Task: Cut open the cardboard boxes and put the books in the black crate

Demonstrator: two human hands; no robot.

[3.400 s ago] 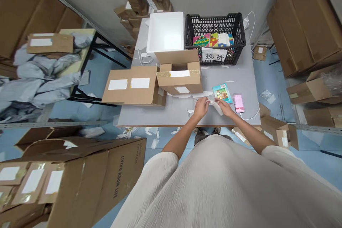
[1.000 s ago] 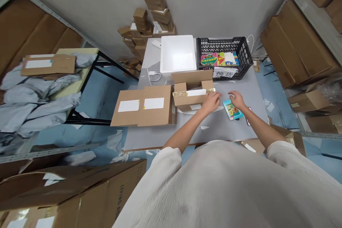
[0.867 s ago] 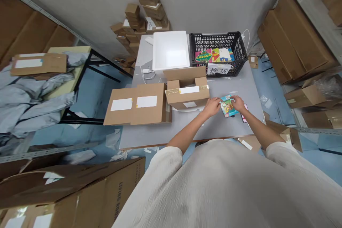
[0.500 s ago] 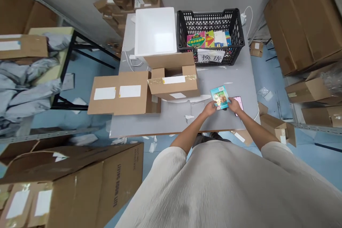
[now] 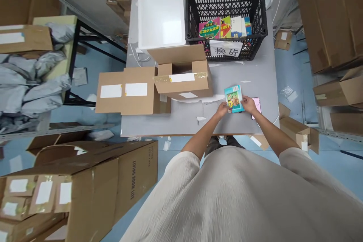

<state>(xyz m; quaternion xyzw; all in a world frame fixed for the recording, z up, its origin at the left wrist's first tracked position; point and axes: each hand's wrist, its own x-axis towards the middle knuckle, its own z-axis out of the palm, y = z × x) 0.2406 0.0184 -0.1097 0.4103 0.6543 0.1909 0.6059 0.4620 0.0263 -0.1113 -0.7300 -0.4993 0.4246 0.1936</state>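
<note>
Forward and inward, both forearms (image 5: 201, 135), left fingers (image 5: 224, 107) and right fingers (image 5: 245, 101) snug around a blue book (image 5: 233, 97).

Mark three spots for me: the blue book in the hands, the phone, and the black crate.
Blue book (image 5: 233, 99): head view, on the cover's printed picture.
Phone (image 5: 257, 103): head view, on its pink screen.
Black crate (image 5: 222, 4): head view, on its back wall.

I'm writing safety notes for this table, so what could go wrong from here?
The right hand, gripping the blue book, is right beside the phone and might nudge it. Paper scraps on the floor near the table could be slippery underfoot.
</note>
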